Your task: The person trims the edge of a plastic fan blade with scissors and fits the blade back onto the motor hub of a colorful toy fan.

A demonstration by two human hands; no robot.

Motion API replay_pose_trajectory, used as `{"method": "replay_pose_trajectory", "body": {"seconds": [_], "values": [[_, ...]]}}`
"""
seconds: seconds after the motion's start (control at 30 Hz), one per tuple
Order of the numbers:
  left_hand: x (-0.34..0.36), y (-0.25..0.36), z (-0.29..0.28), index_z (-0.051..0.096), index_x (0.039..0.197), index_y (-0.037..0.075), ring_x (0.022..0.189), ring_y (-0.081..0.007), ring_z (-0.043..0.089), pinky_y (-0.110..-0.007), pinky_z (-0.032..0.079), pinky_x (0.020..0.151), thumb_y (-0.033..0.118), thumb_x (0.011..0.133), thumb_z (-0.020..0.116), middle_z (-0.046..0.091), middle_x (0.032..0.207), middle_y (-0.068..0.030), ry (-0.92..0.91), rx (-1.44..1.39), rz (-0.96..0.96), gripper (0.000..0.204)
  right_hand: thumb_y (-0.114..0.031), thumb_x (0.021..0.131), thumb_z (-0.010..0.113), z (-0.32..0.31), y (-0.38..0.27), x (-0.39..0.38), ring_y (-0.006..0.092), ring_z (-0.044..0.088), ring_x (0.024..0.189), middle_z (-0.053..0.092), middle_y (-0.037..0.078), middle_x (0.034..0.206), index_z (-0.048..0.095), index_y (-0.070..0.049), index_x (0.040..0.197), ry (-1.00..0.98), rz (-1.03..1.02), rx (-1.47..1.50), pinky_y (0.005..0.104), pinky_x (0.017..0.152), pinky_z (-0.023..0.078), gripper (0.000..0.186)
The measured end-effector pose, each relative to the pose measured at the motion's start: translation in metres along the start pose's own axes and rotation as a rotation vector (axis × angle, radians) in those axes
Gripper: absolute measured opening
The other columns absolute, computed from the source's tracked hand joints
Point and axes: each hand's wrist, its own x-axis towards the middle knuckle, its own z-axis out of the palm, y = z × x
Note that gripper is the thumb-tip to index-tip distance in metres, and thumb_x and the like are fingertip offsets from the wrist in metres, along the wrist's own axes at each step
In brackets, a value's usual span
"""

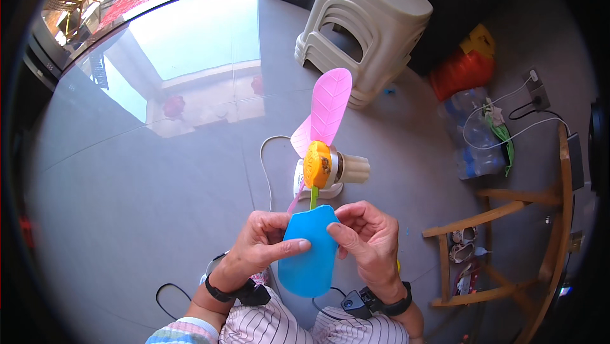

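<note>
Low in front of me, a flat blue blade-shaped piece (308,264) hangs with its rounded end down and a wavy upper edge. My left hand (270,239) pinches its left side, thumb lying across the front and fingers behind. At the upper right edge, the thumb and fingers of my right hand (365,236) are closed on it. Just beyond stands a small fan with an orange hub (318,163), pink leaf-veined blades (331,106) and a cream cylindrical part (354,168). A green stem (314,198) runs from the hub down behind the blue piece; whether they join is hidden.
Stacked beige plastic stools (375,20) stand beyond the fan. To the right are a wooden folding frame (495,217), packed plastic bottles (473,134), a red bag (464,74) and cables at a wall socket (537,90). A white cable (262,160) crosses the grey floor.
</note>
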Motion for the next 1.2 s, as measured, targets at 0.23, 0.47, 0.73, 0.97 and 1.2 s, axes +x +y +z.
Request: {"method": "replay_pose_trajectory", "body": {"seconds": [0.23,0.47,0.73,0.97,1.2], "values": [[0.007,-0.007,0.010,0.056,0.094,-0.002,0.080,-0.0080,0.058,-0.022,0.048,0.073,0.010,0.083,0.065,0.060,0.086,-0.0039,0.045,-0.006,0.157,0.019,-0.014,0.082,0.067,-0.002,-0.002,-0.008,0.0075,0.060,0.064,0.062,0.005,0.070,0.059,-0.001,0.084,-0.057,0.010,-0.062,0.0199,0.058,0.049,0.016],[0.008,-0.017,0.014,0.054,0.087,-0.001,0.076,-0.0055,0.054,-0.020,0.045,0.067,0.010,0.083,0.064,0.057,0.081,-0.0016,0.071,0.021,0.171,0.015,-0.009,0.081,0.065,0.004,0.003,-0.011,0.0066,0.059,0.058,0.062,0.004,0.067,0.057,-0.001,0.079,0.018,-0.006,-0.197,0.0186,0.054,0.047,0.012],[0.006,-0.014,0.013,0.054,0.090,-0.001,0.074,-0.0046,0.051,-0.019,0.043,0.065,0.013,0.082,0.065,0.055,0.080,-0.0009,0.093,0.099,0.225,0.019,-0.009,0.082,0.065,0.004,0.004,-0.010,0.0060,0.058,0.057,0.061,0.004,0.065,0.056,-0.001,0.080,0.015,-0.060,-0.191,0.0184,0.052,0.045,0.012],[-0.001,0.001,0.014,0.055,0.105,-0.004,0.087,-0.0120,0.061,-0.027,0.050,0.078,0.016,0.081,0.067,0.063,0.094,-0.0074,-0.033,-0.023,0.054,0.033,-0.018,0.082,0.067,-0.002,0.005,-0.012,0.0064,0.056,0.055,0.060,0.004,0.067,0.057,-0.003,0.085,0.064,-0.029,0.051,0.0177,0.048,0.044,0.019],[-0.005,0.004,0.023,0.055,0.113,-0.006,0.082,-0.0144,0.063,-0.027,0.052,0.075,0.016,0.080,0.068,0.065,0.092,-0.0097,-0.009,0.072,-0.031,0.042,-0.024,0.083,0.066,-0.017,-0.001,-0.021,0.0081,0.059,0.061,0.060,0.004,0.071,0.057,-0.002,0.098,0.074,-0.048,0.070,0.0181,0.049,0.046,0.028]]}}
